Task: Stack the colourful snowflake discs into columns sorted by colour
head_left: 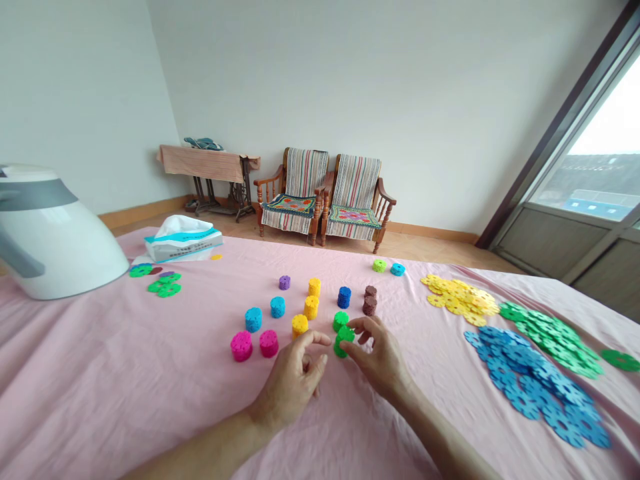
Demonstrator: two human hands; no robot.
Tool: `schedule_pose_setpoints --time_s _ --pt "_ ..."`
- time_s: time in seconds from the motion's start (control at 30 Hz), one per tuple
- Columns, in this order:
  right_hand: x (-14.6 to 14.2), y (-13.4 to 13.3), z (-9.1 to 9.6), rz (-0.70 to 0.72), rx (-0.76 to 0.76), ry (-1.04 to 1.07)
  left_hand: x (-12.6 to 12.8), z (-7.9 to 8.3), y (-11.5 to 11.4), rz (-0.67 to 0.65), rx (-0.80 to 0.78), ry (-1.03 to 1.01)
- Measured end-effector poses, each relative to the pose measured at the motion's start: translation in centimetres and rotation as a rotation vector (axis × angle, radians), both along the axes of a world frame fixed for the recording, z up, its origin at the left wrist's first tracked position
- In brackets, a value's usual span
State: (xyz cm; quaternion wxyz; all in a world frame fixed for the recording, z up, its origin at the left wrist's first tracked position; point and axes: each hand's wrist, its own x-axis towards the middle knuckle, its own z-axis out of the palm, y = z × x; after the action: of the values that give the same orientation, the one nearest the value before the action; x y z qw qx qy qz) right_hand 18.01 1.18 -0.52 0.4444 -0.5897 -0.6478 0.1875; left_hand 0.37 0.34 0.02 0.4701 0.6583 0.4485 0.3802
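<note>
My right hand [379,355] has its thumb and fingers around a stack of green notched discs [342,342], near the front of the pink cloth. Just behind it is another green stack [341,321]. To the left, my left hand [295,373] hovers with thumb and forefinger apart and nothing between them. Close to its fingertips stands a yellow stack [300,325], partly covered by the hand. Two magenta stacks [242,347] and two light blue stacks [253,319] sit further left. A dark blue stack [344,297] and brown stacks [369,306] stand beyond my right hand.
Loose yellow discs [463,298], green discs [555,337] and blue discs [540,383] lie in heaps at right. A white kettle-shaped jug [75,233] and a tissue pack [185,243] stand at left, near scattered discs [165,285]. Two wooden chairs [353,200] are beyond the table.
</note>
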Motion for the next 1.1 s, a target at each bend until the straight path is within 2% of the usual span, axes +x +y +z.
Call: schedule_pose_setpoints --time_s 0.3,0.47,0.6,0.77,1.1 --pt "0.2 0.3 -0.9 0.014 -0.016 -0.031 0.1 0.3 -0.2 -0.004 -0.006 0.006" --pt "0.4 0.0 0.2 0.021 -0.019 -0.027 0.0 0.1 -0.1 -0.008 -0.009 0.021" --pt "0.9 -0.1 1.0 0.010 -0.037 0.075 0.0 -0.2 0.0 -0.048 0.011 -0.011" --pt "1.0 0.3 0.1 0.049 -0.093 0.184 -0.1 -0.2 0.2 -0.102 0.031 -0.054" --pt "0.7 0.1 -0.3 0.046 -0.143 0.150 0.0 0.1 0.5 -0.151 0.027 0.046"
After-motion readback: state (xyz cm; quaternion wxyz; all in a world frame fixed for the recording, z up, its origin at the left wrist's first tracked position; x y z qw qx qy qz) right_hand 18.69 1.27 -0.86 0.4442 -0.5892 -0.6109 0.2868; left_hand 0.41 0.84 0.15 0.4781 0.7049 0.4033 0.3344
